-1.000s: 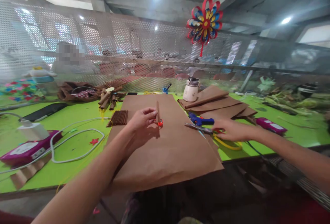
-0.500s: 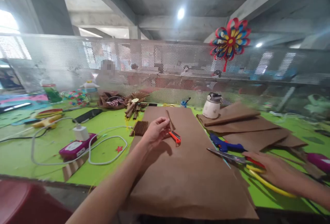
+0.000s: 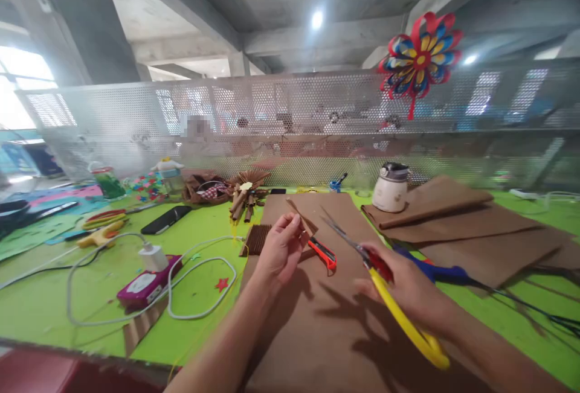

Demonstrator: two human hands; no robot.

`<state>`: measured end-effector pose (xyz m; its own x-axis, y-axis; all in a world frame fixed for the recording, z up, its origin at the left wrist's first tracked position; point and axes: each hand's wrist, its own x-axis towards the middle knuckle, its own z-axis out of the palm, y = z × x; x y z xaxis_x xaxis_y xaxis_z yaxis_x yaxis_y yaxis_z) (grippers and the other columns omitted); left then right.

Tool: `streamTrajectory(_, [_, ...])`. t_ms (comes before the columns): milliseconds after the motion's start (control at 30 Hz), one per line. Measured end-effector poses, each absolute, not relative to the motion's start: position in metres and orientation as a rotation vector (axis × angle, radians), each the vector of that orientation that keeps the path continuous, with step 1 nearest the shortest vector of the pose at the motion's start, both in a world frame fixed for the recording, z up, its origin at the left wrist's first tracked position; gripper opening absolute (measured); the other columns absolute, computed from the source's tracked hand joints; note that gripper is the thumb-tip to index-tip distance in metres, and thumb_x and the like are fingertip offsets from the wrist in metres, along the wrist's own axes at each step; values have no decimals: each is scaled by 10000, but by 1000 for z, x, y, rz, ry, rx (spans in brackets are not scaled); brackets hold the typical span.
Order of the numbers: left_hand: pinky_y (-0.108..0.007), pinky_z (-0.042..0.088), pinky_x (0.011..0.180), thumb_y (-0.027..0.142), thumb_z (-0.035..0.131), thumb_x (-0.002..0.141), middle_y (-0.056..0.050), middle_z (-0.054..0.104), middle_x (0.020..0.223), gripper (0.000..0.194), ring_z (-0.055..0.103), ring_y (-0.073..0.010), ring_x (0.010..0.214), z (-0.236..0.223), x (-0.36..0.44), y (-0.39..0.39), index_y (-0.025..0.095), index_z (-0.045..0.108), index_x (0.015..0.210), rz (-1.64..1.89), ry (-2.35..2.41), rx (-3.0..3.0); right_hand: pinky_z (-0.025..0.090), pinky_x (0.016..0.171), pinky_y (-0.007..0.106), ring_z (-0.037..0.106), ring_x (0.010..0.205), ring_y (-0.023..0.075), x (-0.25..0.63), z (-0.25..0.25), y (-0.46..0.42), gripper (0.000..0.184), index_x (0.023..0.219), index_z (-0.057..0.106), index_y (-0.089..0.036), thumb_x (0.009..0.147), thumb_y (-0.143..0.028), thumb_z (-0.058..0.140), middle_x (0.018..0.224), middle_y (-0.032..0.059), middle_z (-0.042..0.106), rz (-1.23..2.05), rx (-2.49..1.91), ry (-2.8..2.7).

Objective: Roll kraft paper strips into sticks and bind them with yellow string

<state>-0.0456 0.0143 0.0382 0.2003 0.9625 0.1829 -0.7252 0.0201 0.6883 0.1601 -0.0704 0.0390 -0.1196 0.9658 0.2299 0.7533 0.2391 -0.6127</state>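
My left hand (image 3: 284, 248) pinches a small folded strip of brown paper (image 3: 302, 217) above the large brown paper sheet (image 3: 317, 326). To its right, my right hand (image 3: 399, 284) is closed on a pair of scissors (image 3: 385, 299) with red and yellow handles. The blades are slightly parted and point towards the strip, apart from it. On the sheet just beyond my left fingers lies an orange utility knife (image 3: 324, 255). A pleated brown paper piece (image 3: 257, 239) rests at the sheet's left edge.
A blue glue gun (image 3: 441, 272) lies right of the sheet, near stacked brown paper (image 3: 475, 224) and a white bottle (image 3: 390, 189). On the left are a purple power strip (image 3: 147, 284) with a white cable, a black phone (image 3: 165, 219) and rolled-paper crafts (image 3: 244, 197). A mesh partition (image 3: 290, 115) stands behind.
My right hand has lifted the scissors off the right side of the table and carried them left, close to my left hand. My left hand keeps its pinch on the strip. The view shifted slightly.
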Motion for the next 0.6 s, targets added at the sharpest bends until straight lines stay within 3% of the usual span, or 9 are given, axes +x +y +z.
streamTrajectory(133, [-187, 474, 665, 147, 748, 664, 47, 595, 703, 196, 558, -47, 625, 41, -49, 15, 159, 596, 788, 1420, 372, 704, 480, 771, 354, 593, 884, 242, 145, 39, -66, 465, 1131, 557, -270, 717, -471, 620, 1029, 60, 626, 389, -1505, -1993])
streamTrajectory(600, [-167, 506, 669, 138, 749, 660, 24, 652, 774, 193, 608, -60, 681, 44, -45, 9, 169, 607, 787, 1421, 370, 688, 512, 654, 340, 604, 719, 217, 143, 34, -71, 386, 1120, 575, -303, 768, -462, 582, 860, 51, 603, 177, -1556, -2004])
